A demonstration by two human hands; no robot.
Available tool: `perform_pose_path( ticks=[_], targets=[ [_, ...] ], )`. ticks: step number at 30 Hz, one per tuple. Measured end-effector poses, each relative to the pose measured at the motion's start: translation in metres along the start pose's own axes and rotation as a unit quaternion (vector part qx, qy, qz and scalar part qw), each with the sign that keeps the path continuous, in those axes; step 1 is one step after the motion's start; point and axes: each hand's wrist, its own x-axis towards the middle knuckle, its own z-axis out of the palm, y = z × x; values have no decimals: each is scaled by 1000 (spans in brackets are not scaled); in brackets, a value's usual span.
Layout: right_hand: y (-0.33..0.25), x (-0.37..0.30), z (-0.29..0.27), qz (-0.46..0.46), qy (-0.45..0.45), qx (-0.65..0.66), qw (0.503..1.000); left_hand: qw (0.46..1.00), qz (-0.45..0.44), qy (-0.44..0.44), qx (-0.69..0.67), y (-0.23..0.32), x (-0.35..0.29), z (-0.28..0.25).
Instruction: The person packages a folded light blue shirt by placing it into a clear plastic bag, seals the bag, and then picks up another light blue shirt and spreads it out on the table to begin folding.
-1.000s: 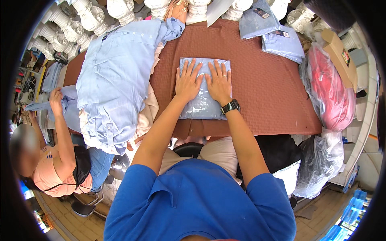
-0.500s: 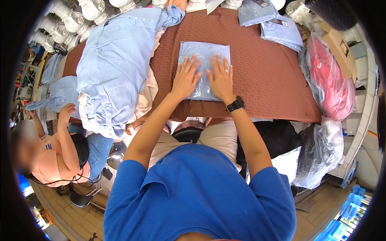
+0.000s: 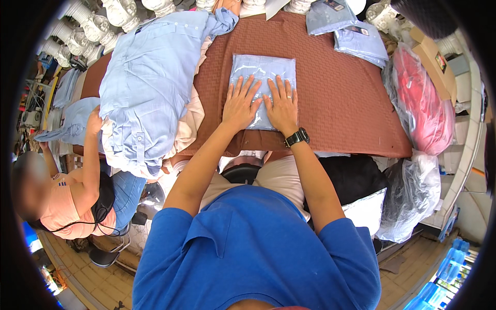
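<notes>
A folded light-blue shirt in a clear plastic bag (image 3: 264,66) lies flat on the brown table cover (image 3: 341,103), squarely before me. My left hand (image 3: 241,106) rests palm down on its left half, fingers stretched out. On the right half lies my right hand (image 3: 281,106), also flat, with a ring on one finger and a black watch (image 3: 296,137) at the wrist. The thumbs are close to each other near the middle of the bag. Both palms cover the nearer part of the bag, and its far part shows glossy creases.
To the left is a big heap of light-blue shirts (image 3: 150,72) over cream cloth. Bagged shirts (image 3: 361,44) sit at the far right, near a red plastic-wrapped bundle (image 3: 421,98) and a cardboard box (image 3: 434,64). At left, another person (image 3: 77,191) handles blue cloth.
Both hands have slid slightly toward me along the bag and come a little closer together. The other person's arm has risen toward the shirt heap.
</notes>
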Motion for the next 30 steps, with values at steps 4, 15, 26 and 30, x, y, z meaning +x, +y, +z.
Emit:
perform_pose_path(
  ticks=[4,15,26,30],
  targets=[
    [1,-1,2,5,-5,-6,1000,1000,-6,4,-20,-1,0,2],
    [6,-1,2,11,12,43,999,998,-58,-12,-22,-2,0,-1],
    [80,34,-23,284,-5,214,934,899,-329,32,-287,-64,32,-15],
    [63,47,-27,344,-53,228,909,850,-395,-13,-349,-64,45,-16]
  ],
)
